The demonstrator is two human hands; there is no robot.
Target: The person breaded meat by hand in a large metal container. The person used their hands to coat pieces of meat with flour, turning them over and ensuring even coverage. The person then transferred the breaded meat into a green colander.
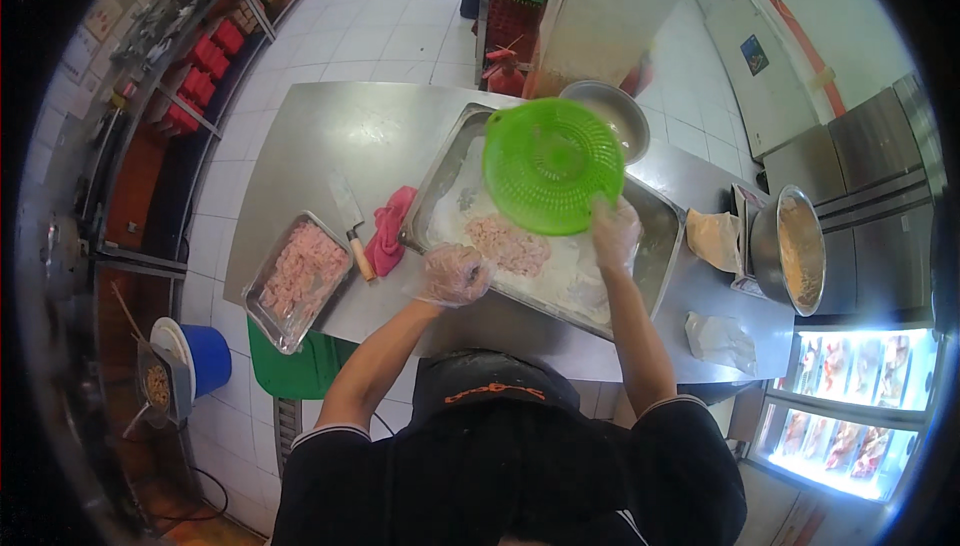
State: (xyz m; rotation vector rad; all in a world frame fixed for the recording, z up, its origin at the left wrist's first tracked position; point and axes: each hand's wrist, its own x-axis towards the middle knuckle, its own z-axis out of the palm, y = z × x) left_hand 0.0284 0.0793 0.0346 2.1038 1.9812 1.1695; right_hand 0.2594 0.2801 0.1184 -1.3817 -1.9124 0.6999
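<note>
Over the floury metal tray (655, 236), right fingers (608, 213) clasp a perforated colander (553, 163), left fingers' (468, 266) hold unclear.

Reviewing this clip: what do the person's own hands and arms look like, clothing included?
The left hand and right hand each wear a thin, clear, wrinkled plastic glove. The forearms are bare below short black sleeves edged with whitish trim.

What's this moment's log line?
left hand: at near rim of tray | right hand: holding green colander over tray | meat: in white powder
</note>
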